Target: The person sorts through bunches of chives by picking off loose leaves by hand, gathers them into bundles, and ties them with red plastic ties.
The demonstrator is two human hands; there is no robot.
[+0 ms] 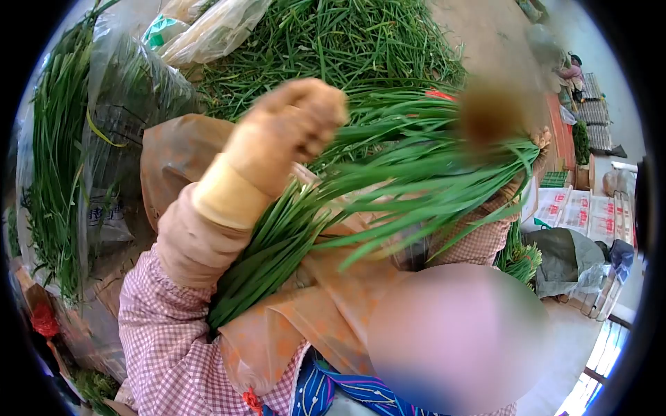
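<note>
My left hand (291,128), in a tan glove with a yellowish cuff, is raised over my lap. Its fingers are curled in and smeared by motion, and I cannot see whether anything is in them. At the right, my right hand (540,140) grips one end of a bunch of garlic chives (423,173); the long green leaves fan to the left and cover much of that hand. A second lot of chives (267,267) lies on the tan apron (333,277) across my lap, under my left forearm.
Loose chives (354,48) are heaped ahead. Clear plastic bags (111,173) with upright chives stand at the left. A cut bundle (519,260) lies by my right sleeve. White bags with red print (583,211), a grey sack (565,260) and another person (573,73) are farther right.
</note>
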